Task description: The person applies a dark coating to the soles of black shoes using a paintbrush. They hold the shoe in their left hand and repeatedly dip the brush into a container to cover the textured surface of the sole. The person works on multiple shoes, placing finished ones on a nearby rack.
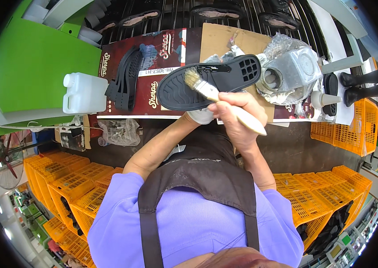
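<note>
Head view, looking down over a lilac shirt and dark apron: I am seeing the person's two bare hands working above a counter (287, 147). My read of the right hand (236, 118) is that it is clenching around the pale wooden handle of a paintbrush (218, 98), with the bristles pointing up and to the left and touching the black shoe sole (209, 80). The sole is being held up in the air, tread side facing the camera, toe toward the left and the gridded heel toward the right. The left hand (200, 116) is reaching up from below and gripping the sole's lower edge; it appears to be wearing a whitish glove or cloth, and the fingers are mostly hiding behind the sole and the brush.

Just right of the sole, a metal glue can (294, 67) wrapped in clear plastic is sitting on a cardboard sheet (224, 40). A small white bottle (323, 99) is lying beside the can. To the left, a stack of black soles (126, 80) is leaning on a dark red printed box (153, 53), and a white plastic jerrycan (84, 93) is standing near the left end, against a green panel (41, 67). Orange plastic crates (73, 183) are stacking up on both sides below the counter.
</note>
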The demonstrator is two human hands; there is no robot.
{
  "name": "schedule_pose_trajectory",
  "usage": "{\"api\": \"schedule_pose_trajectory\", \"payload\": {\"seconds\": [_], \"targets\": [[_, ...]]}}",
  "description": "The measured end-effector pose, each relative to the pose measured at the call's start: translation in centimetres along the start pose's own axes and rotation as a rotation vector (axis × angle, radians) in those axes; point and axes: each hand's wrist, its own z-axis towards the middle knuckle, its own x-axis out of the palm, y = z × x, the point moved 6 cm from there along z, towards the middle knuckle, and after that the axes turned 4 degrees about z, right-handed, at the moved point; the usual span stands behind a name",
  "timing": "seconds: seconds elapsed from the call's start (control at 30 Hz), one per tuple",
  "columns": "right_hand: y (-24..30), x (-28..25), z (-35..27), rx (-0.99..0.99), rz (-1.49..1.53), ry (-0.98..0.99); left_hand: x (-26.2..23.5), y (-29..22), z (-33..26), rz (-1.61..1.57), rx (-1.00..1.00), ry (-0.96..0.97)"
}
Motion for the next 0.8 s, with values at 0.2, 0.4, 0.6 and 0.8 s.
{"api": "schedule_pose_trajectory", "payload": {"seconds": [0.2,0.4,0.6,0.8], "targets": [[-0.2,-3.5,1.1,-0.008,0.147,-0.128,-0.2,-2.1,-0.3,0.503,0.005,-0.166],[-0.5,-6.1,1.5,-0.117,0.015,-0.277,0.9,-4.2,0.4,0.943,0.264,-0.151],[-0.2,-4.1,0.4,-0.142,-0.007,-0.200,1.3,-4.2,0.4,0.659,0.200,-0.134],[-0.4,-1.2,-0.4,-0.129,-0.015,-0.070,1.6,-2.9,-0.2,0.225,0.172,-0.083]]}}
